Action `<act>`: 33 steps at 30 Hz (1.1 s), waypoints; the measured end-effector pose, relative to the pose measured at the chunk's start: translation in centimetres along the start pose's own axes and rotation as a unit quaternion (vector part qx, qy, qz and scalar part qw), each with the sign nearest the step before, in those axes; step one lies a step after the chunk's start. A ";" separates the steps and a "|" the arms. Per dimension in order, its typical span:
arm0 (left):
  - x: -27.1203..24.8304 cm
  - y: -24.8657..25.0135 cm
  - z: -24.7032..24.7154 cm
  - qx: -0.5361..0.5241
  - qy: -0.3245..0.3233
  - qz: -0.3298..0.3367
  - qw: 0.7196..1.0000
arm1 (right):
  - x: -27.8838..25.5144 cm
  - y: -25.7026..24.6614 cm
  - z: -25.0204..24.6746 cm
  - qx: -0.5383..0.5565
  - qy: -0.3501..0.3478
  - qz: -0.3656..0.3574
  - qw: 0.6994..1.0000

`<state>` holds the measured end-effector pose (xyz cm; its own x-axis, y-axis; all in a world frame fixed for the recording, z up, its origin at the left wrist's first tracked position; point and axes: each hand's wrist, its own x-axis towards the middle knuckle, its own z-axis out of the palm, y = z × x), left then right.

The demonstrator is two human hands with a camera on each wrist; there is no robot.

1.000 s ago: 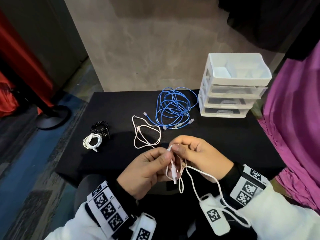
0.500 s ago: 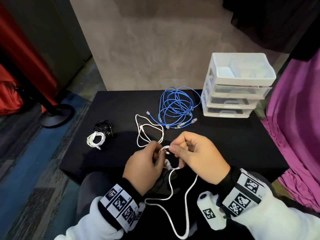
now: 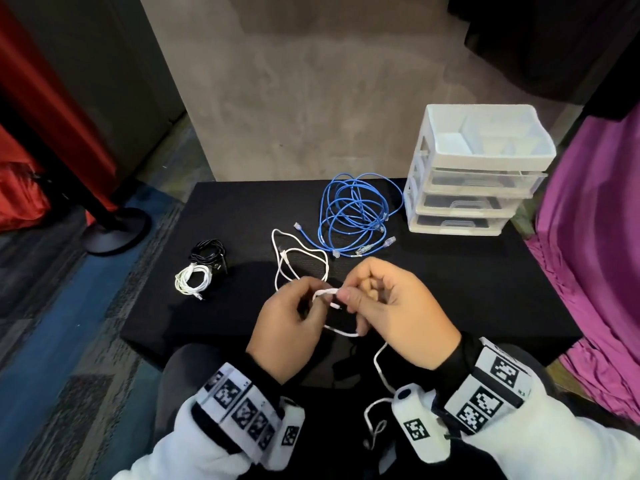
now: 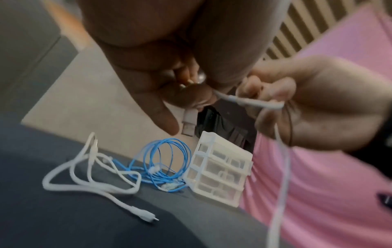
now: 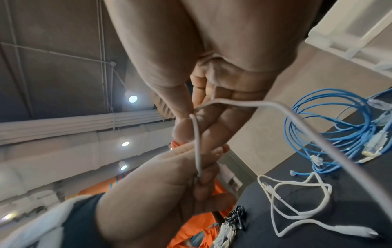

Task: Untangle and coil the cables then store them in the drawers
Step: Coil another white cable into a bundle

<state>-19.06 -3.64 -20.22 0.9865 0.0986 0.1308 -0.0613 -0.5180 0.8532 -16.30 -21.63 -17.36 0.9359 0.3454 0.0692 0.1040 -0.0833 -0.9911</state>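
Observation:
Both hands work a thin white cable above the near edge of the black table. My left hand pinches it, with a USB plug hanging under the fingers. My right hand pinches the same cable a short way along, and a small loop spans the two hands. The slack trails down to my lap. A loose white cable, a tangled blue cable, a black coil and a white coil lie on the table. The white drawer unit stands at the back right.
The drawer unit's three drawers look closed and its top tray is open. A purple cloth hangs at the table's right side. A black stand base sits on the floor to the left.
Both hands rose slightly over the table edge. The long loop that hung below them has shortened, and a short loop now spans the two hands.

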 end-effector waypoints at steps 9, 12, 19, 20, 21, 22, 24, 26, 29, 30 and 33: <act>-1.1 2.9 -1.1 -0.547 -0.122 -0.241 0.792 | 0.1 1.5 -1.0 0.022 -0.048 0.024 0.998; -1.0 3.2 -1.0 -0.513 -0.171 -0.242 0.806 | 0.5 1.4 -1.1 0.015 0.003 0.021 1.000; -1.2 2.8 -0.4 -0.447 -0.220 -0.200 0.843 | 1.9 1.4 -2.7 0.016 0.079 -0.003 0.997; -1.3 2.7 -0.4 -0.451 -0.214 -0.196 0.844 | 1.9 1.6 -2.8 0.012 0.082 -0.005 0.997; -1.3 2.6 -0.3 -0.461 -0.204 -0.194 0.842 | 1.8 1.9 -2.8 0.004 0.087 -0.005 0.996; -1.4 2.6 -0.5 -0.473 -0.190 -0.195 0.838 | 1.6 2.3 -2.8 -0.011 0.090 -0.003 0.996; -1.4 2.8 -0.9 -0.507 -0.149 -0.200 0.825 | 0.9 3.5 -2.5 -0.073 0.064 0.002 0.995; -1.0 3.0 -1.6 -0.543 -0.110 -0.192 0.810 | -0.1 4.8 -1.8 -0.141 -0.001 0.019 0.990; 0.1 2.6 -2.0 -0.572 -0.059 -0.157 0.803 | -1.9 5.7 -0.4 -0.197 -0.091 0.041 0.975; 0.4 2.2 -1.9 -0.568 -0.038 -0.148 0.809 | -2.5 5.7 0.2 -0.218 -0.126 0.034 0.967; 0.8 0.9 -1.1 -0.468 -0.005 -0.131 0.874 | -3.6 4.4 1.4 -0.247 -0.196 -0.016 0.949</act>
<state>-18.50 -3.12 -18.83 0.9864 0.1001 -0.1307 0.0735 0.4432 0.8934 -19.71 -21.92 -22.16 0.7419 0.6691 -0.0447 0.3666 -0.4606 -0.8083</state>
